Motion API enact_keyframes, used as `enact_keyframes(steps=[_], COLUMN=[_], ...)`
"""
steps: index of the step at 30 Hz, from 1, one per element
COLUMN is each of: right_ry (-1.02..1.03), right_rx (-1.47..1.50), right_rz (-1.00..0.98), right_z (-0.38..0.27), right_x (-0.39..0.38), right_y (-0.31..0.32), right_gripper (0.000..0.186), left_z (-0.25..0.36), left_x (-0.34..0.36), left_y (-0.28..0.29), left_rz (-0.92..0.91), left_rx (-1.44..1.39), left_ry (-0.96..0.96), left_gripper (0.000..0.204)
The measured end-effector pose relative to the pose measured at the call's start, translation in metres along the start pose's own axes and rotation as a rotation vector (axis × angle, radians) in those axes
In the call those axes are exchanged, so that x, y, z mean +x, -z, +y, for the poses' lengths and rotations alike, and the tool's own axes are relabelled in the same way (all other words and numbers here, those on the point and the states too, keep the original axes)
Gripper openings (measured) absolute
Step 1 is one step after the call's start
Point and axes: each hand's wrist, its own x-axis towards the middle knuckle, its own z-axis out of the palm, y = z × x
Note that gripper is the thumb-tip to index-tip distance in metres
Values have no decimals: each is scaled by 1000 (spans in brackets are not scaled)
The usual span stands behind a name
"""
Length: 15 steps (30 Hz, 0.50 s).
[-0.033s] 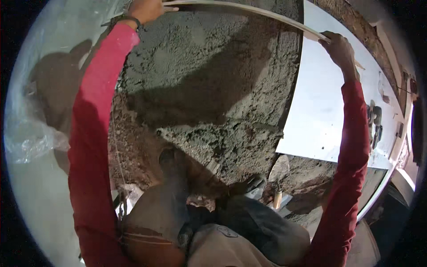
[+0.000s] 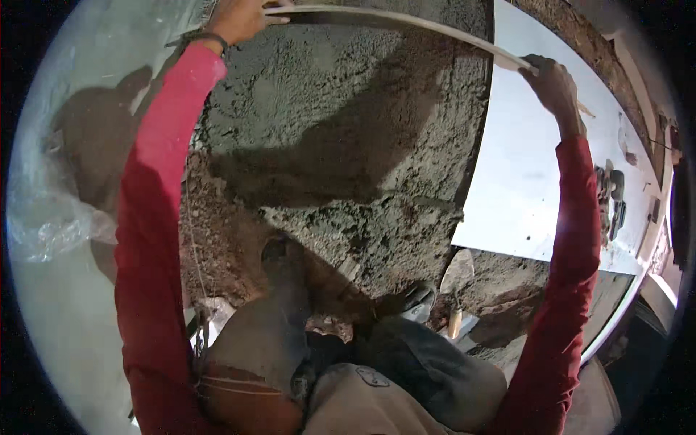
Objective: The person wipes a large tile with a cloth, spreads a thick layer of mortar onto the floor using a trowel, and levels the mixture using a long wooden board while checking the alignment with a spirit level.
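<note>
My left hand is closed on the left end of a long, thin straightedge at the far edge of the view. My right hand grips its other end, above a large white tile. Fisheye bending makes the bar look curved. Beneath and in front of it lies a bed of wet grey mortar, smoother far off and lumpy nearer to me. Both my arms are stretched forward, and my shadow falls across the mortar.
A trowel with a wooden handle lies by my right foot. Clear plastic film lies on the pale surface at left. A thin string runs along the mortar's left side. Dark objects sit on the white tile at right.
The straightedge has shifted slightly toward me, and its upper face shows a little more. Both my hands keep their hold on it.
</note>
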Motion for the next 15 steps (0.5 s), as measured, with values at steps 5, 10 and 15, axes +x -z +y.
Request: enact_keyframes(steps=[5,10,15], right_ry=[24,12,-16], right_rx=[46,124,-14], right_rz=[-22,-12,-88], right_z=[-38,-62,-97], right_x=[-101,-183,-248], right_y=[4,5,11], right_gripper=[19,17,18], left_z=[-3,9,31], left_x=[-84,-153,-239], left_y=[-26,-30,-35], left_rz=[126,191,10], left_rx=[100,44,60], left_ry=[-216,-250,-151], left_gripper=[27,26,40])
